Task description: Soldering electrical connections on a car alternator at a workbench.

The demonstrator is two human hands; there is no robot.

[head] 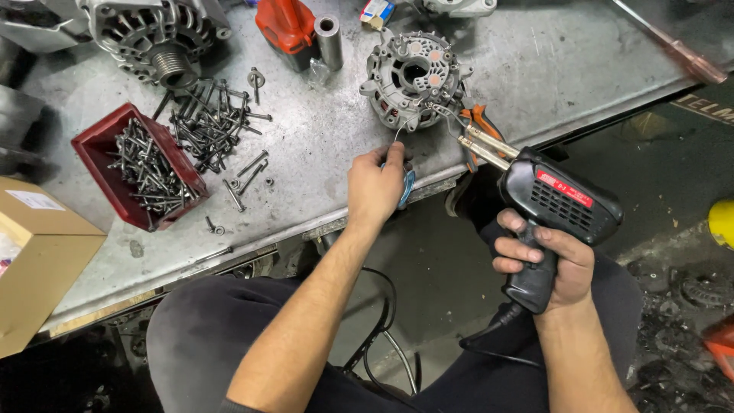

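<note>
Just above the frame's middle, one alternator half (414, 79) lies on the steel bench (321, 145), its wire leads pointing toward the near edge. The right hand (544, 260) is clenched around the handle of a black soldering gun (558, 203), whose twin-prong tip reaches the leads at the housing's lower right. The left hand (375, 186) pinches a thin strand of solder (399, 136), fed up toward the same joint, with a small blue spool (408, 188) tucked against the palm.

Likely trouble, as I judge it: the left fingertips sit near the hot tip, so a slip of the gun could burn them. The gun's cord (489, 348) hangs down over the lap and could snag and jerk the tip off the joint. Solder could also bridge to a neighbouring lead, since the wires lie close together.

Orange-handled pliers (480, 122) lie just beside the housing, one pair. One steel sleeve (329, 40) stands upright at top centre, with one red tool (287, 27) beside it. A second, whole alternator (157, 34) sits at upper left. One red bin (138, 167) holds long bolts (149, 170), and another loose heap (210, 122) spreads beside it; too many to count. One cardboard box (38, 260) fills the left edge.
</note>
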